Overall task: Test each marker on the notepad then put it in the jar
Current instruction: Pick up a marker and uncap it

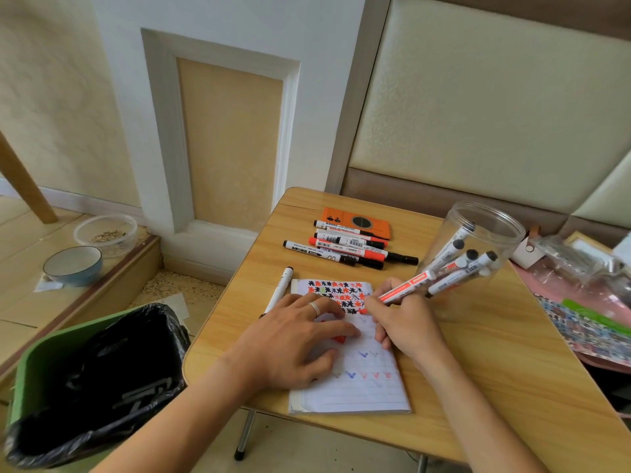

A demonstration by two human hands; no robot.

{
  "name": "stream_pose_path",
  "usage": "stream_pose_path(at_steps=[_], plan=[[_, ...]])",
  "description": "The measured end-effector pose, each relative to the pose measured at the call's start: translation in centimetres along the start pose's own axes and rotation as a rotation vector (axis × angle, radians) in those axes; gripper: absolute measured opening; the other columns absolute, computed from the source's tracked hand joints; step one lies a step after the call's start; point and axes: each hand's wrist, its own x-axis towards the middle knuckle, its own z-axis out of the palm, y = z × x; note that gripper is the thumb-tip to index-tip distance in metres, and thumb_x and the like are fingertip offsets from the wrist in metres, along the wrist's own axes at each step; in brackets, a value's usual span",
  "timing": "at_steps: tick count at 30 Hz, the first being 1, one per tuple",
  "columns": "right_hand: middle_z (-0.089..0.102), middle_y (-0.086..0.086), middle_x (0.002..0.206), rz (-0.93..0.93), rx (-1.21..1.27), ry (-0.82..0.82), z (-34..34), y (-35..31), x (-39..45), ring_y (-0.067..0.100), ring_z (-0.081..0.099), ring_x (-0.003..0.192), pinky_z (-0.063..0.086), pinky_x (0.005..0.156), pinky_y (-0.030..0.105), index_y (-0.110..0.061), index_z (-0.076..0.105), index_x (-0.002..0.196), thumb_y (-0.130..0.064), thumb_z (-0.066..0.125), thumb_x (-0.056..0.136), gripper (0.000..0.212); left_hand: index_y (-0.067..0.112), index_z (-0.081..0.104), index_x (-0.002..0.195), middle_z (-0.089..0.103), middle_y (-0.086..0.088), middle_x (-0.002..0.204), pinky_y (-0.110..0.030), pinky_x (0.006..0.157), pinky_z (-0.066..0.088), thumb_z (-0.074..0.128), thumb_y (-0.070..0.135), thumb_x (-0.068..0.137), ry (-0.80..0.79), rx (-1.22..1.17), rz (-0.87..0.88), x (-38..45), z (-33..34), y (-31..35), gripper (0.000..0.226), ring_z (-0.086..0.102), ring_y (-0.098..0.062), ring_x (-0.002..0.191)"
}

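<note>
A lined notepad [362, 390] lies on the small wooden table [478, 363], its page covered with red, black and blue test marks. My left hand [293, 339] rests flat on the page, a red cap [339, 339] showing under its fingers. My right hand [399, 319] grips a red marker [406, 288], tip down on the paper near the upper right of the page. A clear plastic jar [478, 233] stands tilted at the right and holds several markers. A pile of markers [348, 247] lies behind the notepad. One white marker [280, 289] lies at the pad's left edge.
An orange device [358, 220] lies under the marker pile. A green bin with a black liner [92, 377] stands at the table's left. Bags and patterned paper [587, 322] crowd the right side. A blue bowl [72, 266] and a clear container [106, 232] sit on the floor ledge.
</note>
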Motion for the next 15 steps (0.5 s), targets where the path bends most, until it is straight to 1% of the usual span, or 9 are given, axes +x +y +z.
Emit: stream_pose_path(at_steps=[4,10,15], plan=[[0.058,0.006,0.046,-0.010,0.000,0.023,0.12,-0.05,-0.01,0.032,0.056,0.042,0.044,0.041,0.029,-0.013,0.058,0.084,-0.015,0.069,0.091,0.014,0.048,0.048,0.141,0.046,0.012,0.143,-0.032,0.114,0.027,0.048,0.049,0.096,-0.007,0.004,-0.003,-0.04,0.00,0.00,0.046,0.040,-0.009,0.133],[0.062,0.010,0.053,-0.041,-0.017,0.012,0.28,-0.43,-0.18,0.030,0.057,0.044,0.043,0.041,0.029,-0.015,0.058,0.087,-0.021,0.070,0.094,0.015,0.048,0.046,0.142,0.045,0.012,0.144,-0.031,0.114,0.026,0.045,0.050,0.095,-0.017,0.010,-0.005,0.08,-0.03,-0.03,0.046,0.039,-0.009,0.133],[0.058,0.006,0.044,-0.021,-0.038,0.018,0.07,-0.31,-0.24,0.028,0.054,0.041,0.044,0.042,0.030,-0.013,0.057,0.085,-0.017,0.069,0.092,0.014,0.048,0.047,0.141,0.045,0.012,0.143,-0.031,0.113,0.026,0.046,0.049,0.094,-0.010,0.009,-0.001,0.06,0.00,-0.03,0.047,0.040,-0.009,0.131]])
